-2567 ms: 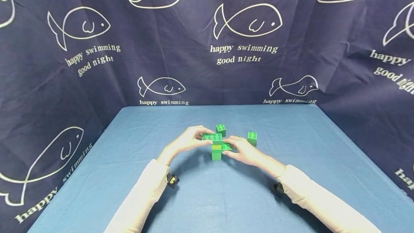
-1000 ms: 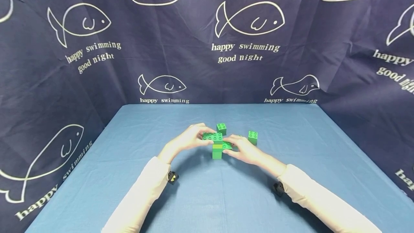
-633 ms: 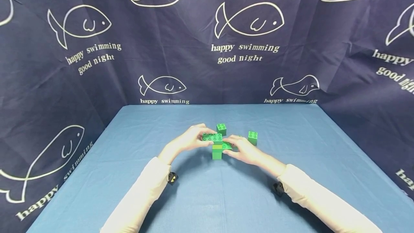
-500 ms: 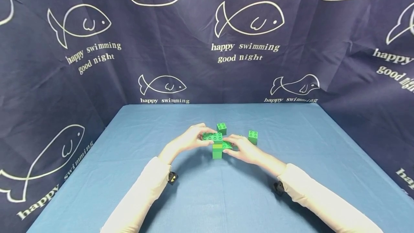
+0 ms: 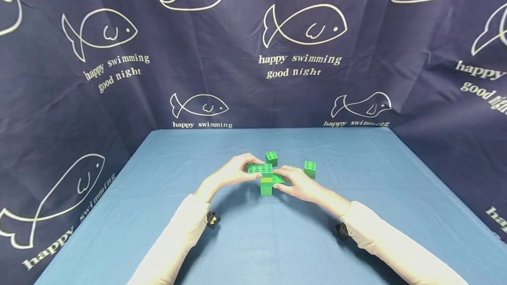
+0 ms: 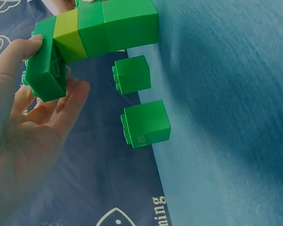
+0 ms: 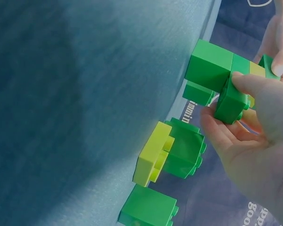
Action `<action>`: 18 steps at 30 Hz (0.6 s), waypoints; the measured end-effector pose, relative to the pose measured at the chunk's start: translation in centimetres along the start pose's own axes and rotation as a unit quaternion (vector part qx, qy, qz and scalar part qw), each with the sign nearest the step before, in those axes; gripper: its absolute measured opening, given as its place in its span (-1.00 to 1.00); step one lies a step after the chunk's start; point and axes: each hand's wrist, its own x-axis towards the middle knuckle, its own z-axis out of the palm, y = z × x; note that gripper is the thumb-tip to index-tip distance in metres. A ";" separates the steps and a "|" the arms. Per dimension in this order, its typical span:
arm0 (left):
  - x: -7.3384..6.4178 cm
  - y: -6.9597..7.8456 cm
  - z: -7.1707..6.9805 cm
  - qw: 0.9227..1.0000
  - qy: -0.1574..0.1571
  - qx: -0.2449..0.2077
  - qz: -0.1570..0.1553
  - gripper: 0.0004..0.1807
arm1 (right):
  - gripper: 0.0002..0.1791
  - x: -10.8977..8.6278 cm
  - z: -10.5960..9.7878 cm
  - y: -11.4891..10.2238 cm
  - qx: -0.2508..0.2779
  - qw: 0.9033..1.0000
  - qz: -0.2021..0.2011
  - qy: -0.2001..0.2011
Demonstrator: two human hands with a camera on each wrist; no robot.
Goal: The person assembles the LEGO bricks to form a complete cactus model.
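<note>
A small tower of toy building bricks (image 5: 266, 189) stands upright on the table. A lime-yellow brick (image 6: 70, 36) sits between its green layers. The long green top brick (image 5: 260, 168) juts out to the left, and my left hand (image 5: 233, 171) pinches that overhanging end between thumb and fingers. Lower down, another green brick (image 7: 232, 101) sticks out to the right; my right hand (image 5: 299, 184) grips it, thumb on the near side and fingers on the far side. Fingers hide part of both bricks.
Loose green bricks lie behind the tower (image 5: 271, 158) and to its right (image 5: 310, 169). Beside my right hand, the right wrist view shows a loose yellow brick (image 7: 153, 153) against a green one (image 7: 185, 148). Blue cloth (image 5: 261, 241) covers the table; a dark printed curtain (image 5: 245, 78) surrounds it.
Both hands keep the same holds on the tower throughout. Only the head view shifts very slightly; the bricks stay in place.
</note>
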 end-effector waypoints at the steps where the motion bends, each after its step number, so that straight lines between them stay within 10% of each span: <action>1: 0.0 0.0 0.0 1.000 -0.002 -0.009 -0.005 -0.65 | -0.61 0.0 0.0 0.0 -0.001 1.000 0.000 -0.001; 18: 0.2 -0.2 0.5 0.995 -0.007 -0.085 -0.041 -0.62 | -0.61 -0.1 -0.1 -0.1 -0.002 1.000 -0.010 0.008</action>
